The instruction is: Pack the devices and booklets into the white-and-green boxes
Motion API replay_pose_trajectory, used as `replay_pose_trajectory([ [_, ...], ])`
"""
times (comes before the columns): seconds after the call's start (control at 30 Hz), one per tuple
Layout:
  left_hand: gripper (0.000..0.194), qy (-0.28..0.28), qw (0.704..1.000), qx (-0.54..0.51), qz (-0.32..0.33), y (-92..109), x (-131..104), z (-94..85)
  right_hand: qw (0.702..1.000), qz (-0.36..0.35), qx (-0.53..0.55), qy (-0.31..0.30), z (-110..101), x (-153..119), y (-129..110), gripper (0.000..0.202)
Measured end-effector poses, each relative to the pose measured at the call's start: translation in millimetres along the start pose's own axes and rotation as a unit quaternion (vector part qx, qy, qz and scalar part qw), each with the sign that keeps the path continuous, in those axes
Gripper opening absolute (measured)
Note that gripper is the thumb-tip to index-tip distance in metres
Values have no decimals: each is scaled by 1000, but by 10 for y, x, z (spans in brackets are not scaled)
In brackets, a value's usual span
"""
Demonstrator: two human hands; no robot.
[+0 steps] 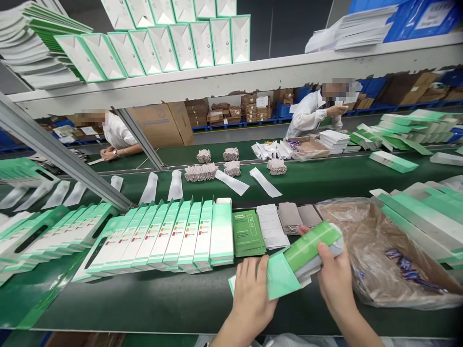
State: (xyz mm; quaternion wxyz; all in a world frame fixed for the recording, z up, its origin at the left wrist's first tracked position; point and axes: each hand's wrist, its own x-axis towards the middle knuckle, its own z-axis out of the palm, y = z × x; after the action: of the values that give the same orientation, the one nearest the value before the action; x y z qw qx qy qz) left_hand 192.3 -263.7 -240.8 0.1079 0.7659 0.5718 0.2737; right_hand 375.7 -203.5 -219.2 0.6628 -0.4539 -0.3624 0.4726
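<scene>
My left hand (253, 291) is closed on a light green and white carton (282, 274), tilted above the dark bench. My right hand (334, 270) grips a bundle at its far end: a green leaflet (314, 245) wrapped around something whitish. The bundle's left end sits inside the carton's open mouth; the rest sticks out towards the right. Behind my hands lie a stack of green leaflets (249, 232), a stack of white printed sheets (271, 226) and grey-brown packets (290, 217).
Upright cartons (170, 236) stand in a row at the left. A plastic-lined box (376, 255) holds purple packets at the right. Small white pouches lie on the green belt (195, 190). Two people sit beyond it, below a shelf (217, 82) stacked with boxes.
</scene>
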Motion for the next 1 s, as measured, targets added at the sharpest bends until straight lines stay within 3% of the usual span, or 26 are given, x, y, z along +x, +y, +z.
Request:
replay_pose_trajectory([
  [0.1, 60, 28, 999, -12, -20, 9, 15, 47, 992, 52, -111, -40, -36, -93, 78, 48],
  [0.17, 65, 33, 998, -37, -34, -3, 28, 38, 987, 80, -126, -66, -58, -154, 46, 49],
  [0.27, 77, -23, 988, -147, -38, -33, 51, -44, 985, 81, -110, -106, -71, -244, -113, 56],
  [0.33, 80, -72, 964, -251, -41, -42, 66, -119, 976, 49, -113, -181, -55, -294, -236, 59],
  [0.43, 76, -89, 927, -361, -46, -27, 76, -195, 910, -55, -191, -365, 16, -339, -352, 64],
  [0.5, 72, -75, 914, -395, -46, -16, 69, -202, 852, -121, -260, -438, 82, -345, -374, 69],
  [0.67, 73, -24, 907, -415, -74, -59, 24, -139, 799, -267, -353, -408, 189, -262, -399, 82],
  [0.77, 68, -7, 908, -412, -76, -99, 11, -118, 737, -387, -367, -415, 203, -170, -409, 77],
  [0.87, 68, 8, 894, -444, -61, -104, 13, -143, 681, -450, -381, -435, 195, -114, -315, 73],
  [1.0, 62, 1, 905, -420, -62, -91, 14, -191, 690, -461, -379, -409, 184, -127, -149, 66],
])
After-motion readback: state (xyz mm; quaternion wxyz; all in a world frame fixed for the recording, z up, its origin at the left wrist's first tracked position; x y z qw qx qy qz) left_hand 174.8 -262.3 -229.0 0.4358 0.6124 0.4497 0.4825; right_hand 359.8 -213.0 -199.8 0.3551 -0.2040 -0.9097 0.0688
